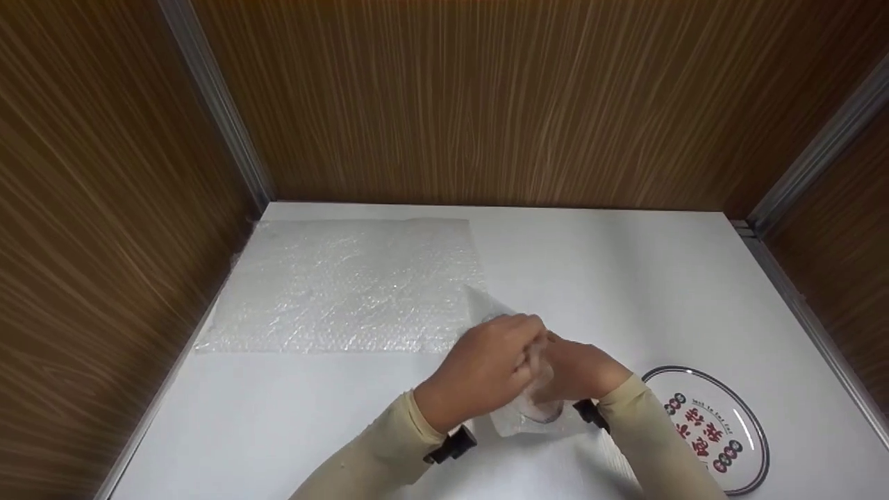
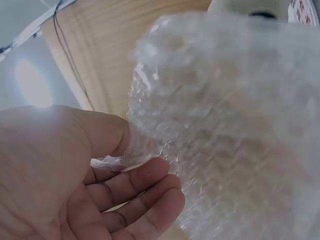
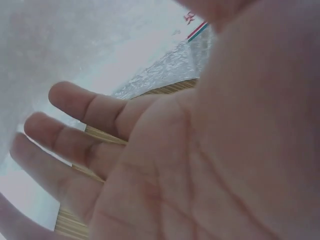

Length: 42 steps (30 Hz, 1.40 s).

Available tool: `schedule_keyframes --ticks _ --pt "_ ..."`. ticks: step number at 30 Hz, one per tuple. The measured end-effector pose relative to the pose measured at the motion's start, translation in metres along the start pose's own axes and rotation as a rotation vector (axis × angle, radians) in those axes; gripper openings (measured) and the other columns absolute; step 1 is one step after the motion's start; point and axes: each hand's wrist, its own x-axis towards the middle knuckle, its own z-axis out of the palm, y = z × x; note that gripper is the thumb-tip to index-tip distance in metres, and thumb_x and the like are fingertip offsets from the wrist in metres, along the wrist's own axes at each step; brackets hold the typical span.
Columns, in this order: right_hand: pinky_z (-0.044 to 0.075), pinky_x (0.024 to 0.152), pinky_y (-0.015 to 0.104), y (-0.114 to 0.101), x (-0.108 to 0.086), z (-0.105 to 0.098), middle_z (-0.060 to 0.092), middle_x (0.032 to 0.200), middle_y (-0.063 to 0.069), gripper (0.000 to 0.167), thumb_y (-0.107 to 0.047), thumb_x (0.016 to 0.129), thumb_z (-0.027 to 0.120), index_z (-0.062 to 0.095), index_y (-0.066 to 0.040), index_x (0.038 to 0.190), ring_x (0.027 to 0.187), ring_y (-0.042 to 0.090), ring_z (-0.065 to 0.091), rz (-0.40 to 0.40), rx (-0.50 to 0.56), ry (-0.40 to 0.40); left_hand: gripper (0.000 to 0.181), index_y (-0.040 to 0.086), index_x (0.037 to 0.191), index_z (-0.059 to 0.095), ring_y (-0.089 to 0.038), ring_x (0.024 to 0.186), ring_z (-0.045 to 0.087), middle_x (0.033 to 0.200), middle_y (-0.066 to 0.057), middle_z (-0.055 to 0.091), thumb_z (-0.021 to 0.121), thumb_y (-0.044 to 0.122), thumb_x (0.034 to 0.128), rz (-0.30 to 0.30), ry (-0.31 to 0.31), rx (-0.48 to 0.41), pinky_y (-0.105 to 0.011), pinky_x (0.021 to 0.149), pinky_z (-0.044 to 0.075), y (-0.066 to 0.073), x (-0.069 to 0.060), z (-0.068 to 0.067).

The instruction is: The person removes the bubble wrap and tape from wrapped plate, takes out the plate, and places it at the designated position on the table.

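My left hand [image 1: 486, 361] pinches the edge of a sheet of bubble wrap [image 2: 225, 135] between thumb and fingers, with the other fingers bent beside it. Close against it in the head view is my right hand [image 1: 583, 371]. In the right wrist view the right hand's fingers [image 3: 75, 145] are spread and fairly straight, lying along the pale plastic. A round-rimmed item [image 1: 545, 413] shows partly through the wrap below the hands; its kind is hidden. Red print with red and green lines [image 3: 197, 31] appears beside the right thumb.
Another bubble wrap sheet [image 1: 347, 285] lies flat at the back left of the white table [image 1: 278, 417]. A round clear plate-like disc [image 1: 729, 417] with a dark rim and red characters lies at the right. Wood-grain panels [image 1: 451, 104] enclose the table.
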Motion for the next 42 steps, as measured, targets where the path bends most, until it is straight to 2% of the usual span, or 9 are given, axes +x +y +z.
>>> schedule_keyframes --ticks 3,6,13,20,26,29,33,39,42 --pt "0.054 0.075 0.046 -0.002 0.002 0.006 0.062 0.115 0.011 0.06 -0.024 0.074 0.085 0.059 -0.006 0.124 0.082 0.022 0.062 0.073 -0.023 0.027 0.011 0.012 0.09 0.061 -0.006 0.07 0.051 0.082 0.006 0.063 0.061 0.001 0.0909 -0.089 0.003 -0.034 -0.016 0.061 0.044 -0.02 -0.007 -0.016" --pt "0.055 0.073 0.049 -0.004 0.004 0.01 0.058 0.103 0.007 0.055 -0.027 0.077 0.085 0.059 -0.003 0.119 0.077 0.022 0.061 0.059 -0.049 0.058 0.013 0.014 0.087 0.058 -0.007 0.072 0.055 0.081 0.007 0.061 0.062 0.003 0.0919 -0.181 0.017 -0.059 -0.021 0.064 0.048 -0.04 -0.017 -0.031" --pt "0.057 0.074 0.054 -0.009 0.011 0.018 0.061 0.106 0.011 0.057 -0.036 0.077 0.085 0.063 -0.001 0.116 0.082 0.03 0.066 0.072 -0.068 0.147 0.012 0.02 0.091 0.059 -0.006 0.069 0.057 0.082 0.012 0.064 0.064 0.011 0.0961 -0.399 0.017 -0.066 -0.028 0.062 0.05 -0.084 -0.043 -0.063" --pt "0.057 0.067 0.054 -0.012 0.012 0.019 0.059 0.098 0.011 0.052 -0.04 0.078 0.085 0.061 -0.002 0.105 0.075 0.029 0.062 0.066 -0.129 0.162 0.005 0.013 0.103 0.061 -0.01 0.075 0.062 0.085 0.009 0.068 0.065 0.012 0.1001 -0.545 -0.026 -0.104 -0.033 0.065 0.048 -0.122 -0.066 -0.08" --pt "0.056 0.072 0.053 -0.012 0.007 0.016 0.059 0.103 0.012 0.05 -0.036 0.076 0.086 0.062 -0.005 0.108 0.082 0.029 0.061 0.045 -0.11 0.153 0.017 0.009 0.118 0.061 -0.017 0.076 0.063 0.092 -0.001 0.073 0.062 0.013 0.1014 -0.681 -0.117 -0.107 -0.037 0.068 0.049 -0.153 -0.078 -0.084" --pt "0.056 0.084 0.055 -0.012 0.003 0.017 0.061 0.118 0.018 0.063 -0.036 0.076 0.087 0.062 0.0 0.121 0.098 0.037 0.065 0.03 -0.084 0.144 0.018 0.008 0.117 0.066 -0.019 0.076 0.064 0.093 -0.003 0.074 0.065 0.014 0.0994 -0.75 -0.194 -0.054 -0.037 0.068 0.05 -0.166 -0.083 -0.081" --pt "0.052 0.098 0.058 -0.013 -0.003 0.018 0.057 0.135 0.027 0.076 -0.035 0.078 0.086 0.057 0.006 0.135 0.12 0.046 0.06 0.014 -0.073 0.126 0.007 0.008 0.099 0.071 -0.02 0.075 0.062 0.087 -0.003 0.071 0.068 0.012 0.0943 -0.856 -0.316 -0.011 -0.035 0.065 0.049 -0.178 -0.09 -0.075" --pt "0.054 0.093 0.056 -0.015 -0.002 0.019 0.061 0.126 0.024 0.069 -0.03 0.079 0.085 0.058 0.006 0.131 0.108 0.042 0.065 -0.021 -0.099 0.113 0.016 0.009 0.072 0.063 -0.018 0.065 0.05 0.075 -0.003 0.06 0.07 0.008 0.0861 -0.946 -0.432 -0.018 -0.03 0.057 0.041 -0.195 -0.105 -0.068" --pt "0.056 0.091 0.055 -0.017 0.002 0.019 0.062 0.122 0.023 0.067 -0.03 0.079 0.085 0.059 0.005 0.129 0.104 0.04 0.065 -0.05 -0.118 0.104 0.017 0.009 0.07 0.062 -0.018 0.066 0.048 0.076 -0.003 0.058 0.068 0.006 0.0846 -0.955 -0.475 -0.059 -0.031 0.059 0.041 -0.2 -0.114 -0.072"
